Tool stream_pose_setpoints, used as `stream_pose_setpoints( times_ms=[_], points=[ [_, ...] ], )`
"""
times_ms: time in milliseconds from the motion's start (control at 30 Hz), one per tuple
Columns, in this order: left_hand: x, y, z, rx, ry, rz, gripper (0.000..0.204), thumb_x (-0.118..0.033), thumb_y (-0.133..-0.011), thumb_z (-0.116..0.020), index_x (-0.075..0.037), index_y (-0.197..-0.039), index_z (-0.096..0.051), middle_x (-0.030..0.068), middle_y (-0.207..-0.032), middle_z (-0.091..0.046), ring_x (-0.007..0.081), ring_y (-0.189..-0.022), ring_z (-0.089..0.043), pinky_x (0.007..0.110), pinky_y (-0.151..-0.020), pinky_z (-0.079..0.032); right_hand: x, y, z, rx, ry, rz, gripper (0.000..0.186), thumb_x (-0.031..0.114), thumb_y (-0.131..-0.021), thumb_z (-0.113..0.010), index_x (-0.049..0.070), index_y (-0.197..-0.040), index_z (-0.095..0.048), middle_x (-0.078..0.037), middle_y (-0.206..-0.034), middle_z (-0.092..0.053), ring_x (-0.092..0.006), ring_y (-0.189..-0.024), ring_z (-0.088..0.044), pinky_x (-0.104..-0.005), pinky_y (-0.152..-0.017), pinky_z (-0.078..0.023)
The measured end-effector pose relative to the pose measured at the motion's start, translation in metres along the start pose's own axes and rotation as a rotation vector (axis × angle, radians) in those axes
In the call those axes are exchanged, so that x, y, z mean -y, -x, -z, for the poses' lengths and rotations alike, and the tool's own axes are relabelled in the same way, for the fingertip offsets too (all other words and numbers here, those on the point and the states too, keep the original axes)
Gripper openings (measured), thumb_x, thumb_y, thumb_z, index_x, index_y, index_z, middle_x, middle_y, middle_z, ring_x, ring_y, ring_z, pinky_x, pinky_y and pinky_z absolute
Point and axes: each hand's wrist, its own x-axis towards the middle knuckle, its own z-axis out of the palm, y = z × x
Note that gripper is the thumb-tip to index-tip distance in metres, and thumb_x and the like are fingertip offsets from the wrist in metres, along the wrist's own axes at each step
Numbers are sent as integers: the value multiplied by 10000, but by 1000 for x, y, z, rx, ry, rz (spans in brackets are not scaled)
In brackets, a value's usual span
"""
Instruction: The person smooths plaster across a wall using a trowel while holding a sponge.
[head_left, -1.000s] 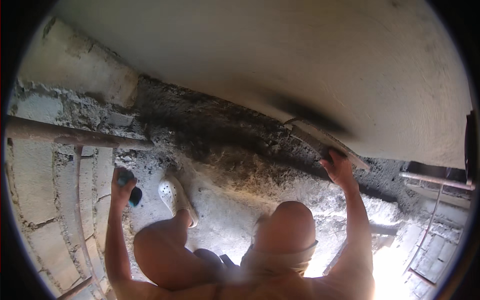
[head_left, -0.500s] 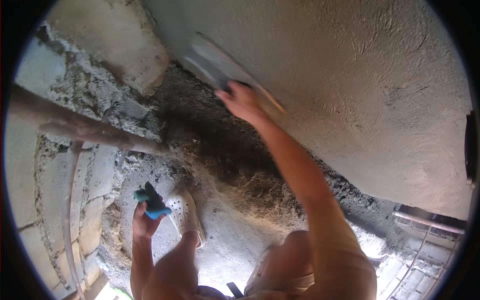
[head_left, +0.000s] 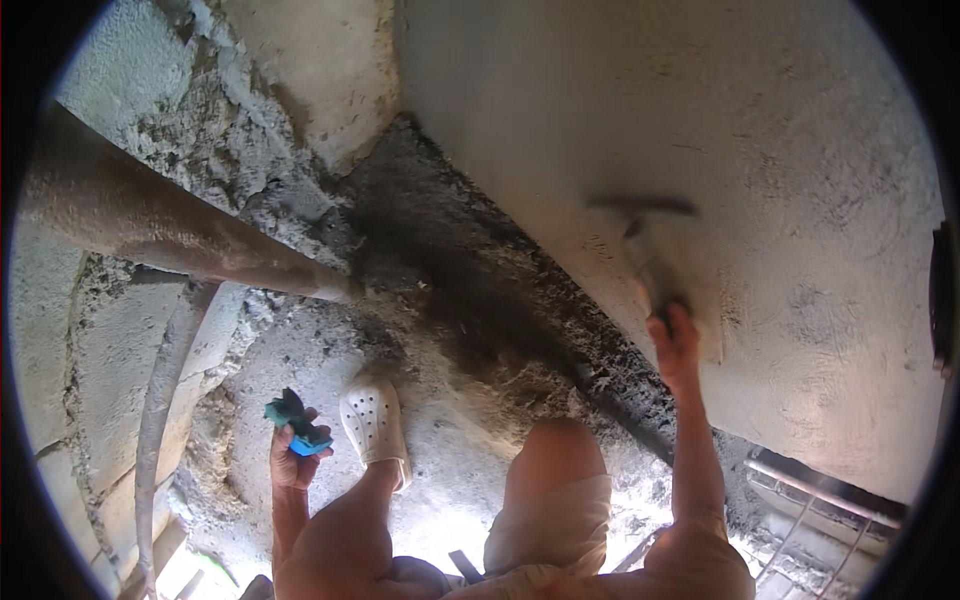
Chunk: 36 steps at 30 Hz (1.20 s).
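Note:
My right hand (head_left: 677,345) is closed round the handle of a plastering trowel (head_left: 652,262), against or just over the smooth grey plastered wall (head_left: 820,270) on the right. Motion smears the trowel, so its blade's exact contact with the wall cannot be made out. Low on the left, my left hand (head_left: 291,466) grips a blue-green sponge (head_left: 300,422), its fingers wrapped round the lower part. This hand hovers beside my white clog (head_left: 372,418), apart from the wall.
A thick rusty pipe (head_left: 190,225) crosses from the left toward the corner, with a thinner pipe (head_left: 165,400) below it. Rough block wall (head_left: 110,350) stands at left. Dark rubble and dirt (head_left: 470,270) line the wall's foot. A metal rack (head_left: 820,490) sits at lower right.
My right hand has swept the trowel from the far corner to the right and nearer along the wall, turning it. My left hand still holds the sponge, almost unmoved. The view has shifted slightly.

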Motion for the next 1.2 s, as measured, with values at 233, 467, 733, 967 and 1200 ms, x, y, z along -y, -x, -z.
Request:
stream_pose_setpoints(
  times_ms=[233, 467, 733, 967, 1200],
  points=[
    [1, -15, -6, 13, 26, -6, 593, -256, -842, -752, -94, -1338, -469, 132, -1098, -649, 349, -862, -699, 485, -600, -632, 228, -170, -134, 1, -877, 211, 464, 273, -868, -763, -53, -1144, -581, -147, -1087, -655, -210, -995, -654, -325, -889, -513],
    [3, -29, -27, 80, -155, -35, 540, -230, -839, -749, -73, -1282, -483, 114, -1038, -645, 320, -841, -695, 459, -631, -633, 153, -208, -275, 259, -1494, -164, 238, 219, -907, -711, 29, -1006, -606, -31, -853, -641, -147, -790, -614, -316, -753, -525],
    [1, -10, -22, -18, -93, -120, 488, -213, -838, -752, -74, -1233, -502, 105, -1020, -641, 291, -849, -694, 451, -629, -629, 119, -93, -73, 231, -721, 34, 258, 135, -915, -696, -41, -1085, -615, -99, -1118, -669, -116, -967, -623, -247, -835, -503],
    [-6, -4, -12, -36, -155, -119, 461, -191, -839, -749, -72, -1216, -512, 102, -986, -642, 276, -828, -697, 446, -639, -619, 275, -182, -153, 170, -993, 282, 214, 83, -893, -699, -22, -1049, -597, -124, -1072, -671, -195, -1003, -656, -300, -942, -536],
    [4, -1, 2, -64, -294, -145, 463, -216, -865, -726, -91, -1258, -516, 90, -1019, -655, 274, -848, -695, 450, -648, -617, 200, -221, -279, 175, -856, 111, 227, 198, -816, -735, 58, -966, -639, 24, -806, -613, -86, -757, -545, -271, -701, -453]
  ],
)
